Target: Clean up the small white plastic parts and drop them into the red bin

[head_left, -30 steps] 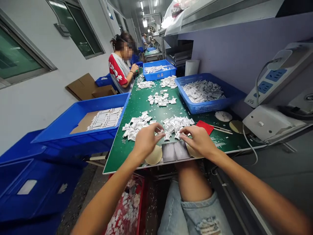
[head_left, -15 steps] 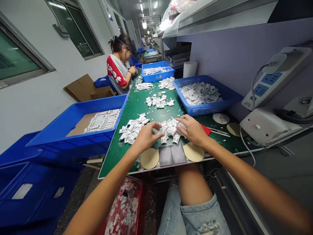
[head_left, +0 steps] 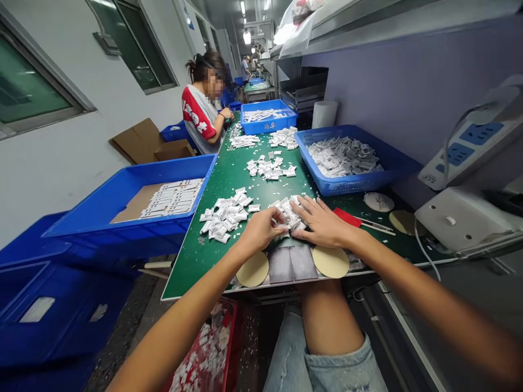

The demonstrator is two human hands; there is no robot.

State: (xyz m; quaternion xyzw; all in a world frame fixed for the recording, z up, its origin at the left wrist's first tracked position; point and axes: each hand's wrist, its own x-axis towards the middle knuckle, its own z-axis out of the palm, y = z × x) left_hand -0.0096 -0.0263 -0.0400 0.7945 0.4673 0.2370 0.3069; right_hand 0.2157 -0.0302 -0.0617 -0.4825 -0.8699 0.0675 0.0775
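In the head view, my left hand [head_left: 261,227] is at the near left side of a pile of small white plastic pieces [head_left: 295,219]. Its thumb and fingers are curled together on one of these pieces, mostly hidden by the fingers. My right hand [head_left: 326,223] lies over the right side of the same pile, fingers stretched out and apart, its thumb close to the left fingertips. Just left of my left hand lies another pile of white pieces [head_left: 226,215]. Below my hands, two dark grey rectangular plates [head_left: 291,263] sit between a left cream disc [head_left: 253,269] and a right cream disc [head_left: 332,262].
A blue basket [head_left: 339,188] full of white pieces stands at right, near a red-handled tool [head_left: 347,216]. Farther back are more white pieces [head_left: 271,167] and a blue tray [head_left: 269,125]. A co-worker [head_left: 204,109] sits at the far left; a blue bin [head_left: 122,234] adjoins the table.
My left hand has moved right and its fingers have closed at the pile. My right hand has lowered and flattened over the pieces. The view has shifted slightly.
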